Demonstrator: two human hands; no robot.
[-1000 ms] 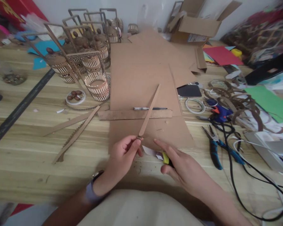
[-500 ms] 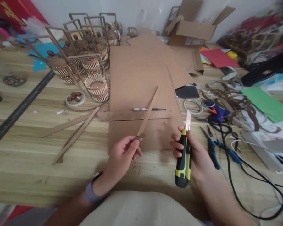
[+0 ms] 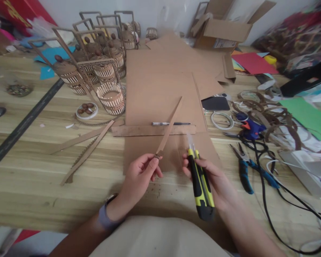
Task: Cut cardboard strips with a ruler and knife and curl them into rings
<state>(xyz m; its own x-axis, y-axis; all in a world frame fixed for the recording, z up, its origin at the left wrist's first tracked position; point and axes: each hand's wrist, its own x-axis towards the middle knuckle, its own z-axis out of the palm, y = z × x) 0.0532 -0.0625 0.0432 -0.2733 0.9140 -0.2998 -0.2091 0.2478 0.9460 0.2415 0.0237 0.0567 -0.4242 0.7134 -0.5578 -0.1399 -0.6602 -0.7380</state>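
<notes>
Fingers of the left hand (image 3: 140,175) pinch the near end of a strip (image 3: 169,125), which slants away up and right over the cardboard sheet (image 3: 155,96). Just beside it, the right hand (image 3: 219,180) wraps a knife (image 3: 200,185), blade pointing away.

The right hand (image 3: 218,182) no longer lies flat on the table: it now grips the yellow-black utility knife (image 3: 201,185), lifted off the surface. Compared with half a second ago, hand and knife are shifted toward 9 o'clock, nearer the cardboard strip (image 3: 169,125), and the blade (image 3: 189,140) now leans toward 11 o'clock.
</notes>
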